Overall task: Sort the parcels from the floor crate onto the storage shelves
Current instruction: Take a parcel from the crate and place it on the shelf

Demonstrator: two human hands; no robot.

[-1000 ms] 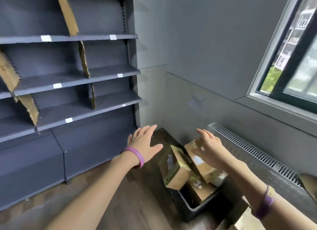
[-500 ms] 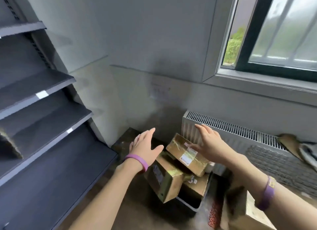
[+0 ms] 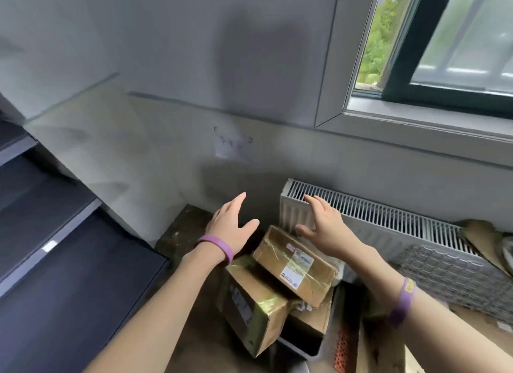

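A dark floor crate (image 3: 301, 346) stands by the wall with cardboard parcels piled in it. The top parcel (image 3: 297, 264) is brown, taped, with a white label, and lies tilted. A second taped parcel (image 3: 249, 311) leans over the crate's left side. Another box (image 3: 316, 321) lies underneath. My left hand (image 3: 231, 226) hovers open above and left of the top parcel, fingers spread. My right hand (image 3: 323, 228) hovers open just behind that parcel's far end, holding nothing. Both wrists wear purple bands. The dark storage shelves (image 3: 50, 245) show only at the left edge.
A white radiator (image 3: 374, 220) runs along the wall right behind the crate, under a window sill (image 3: 430, 128). A metal mesh panel (image 3: 449, 272) and cardboard scraps (image 3: 485, 242) lie at the right. An orange perforated piece (image 3: 344, 347) and another box (image 3: 380, 350) sit beside the crate.
The view has swung right, away from the shelves toward the crate and window. Both open hands have stayed over the parcels, with the right hand now in front of the radiator.
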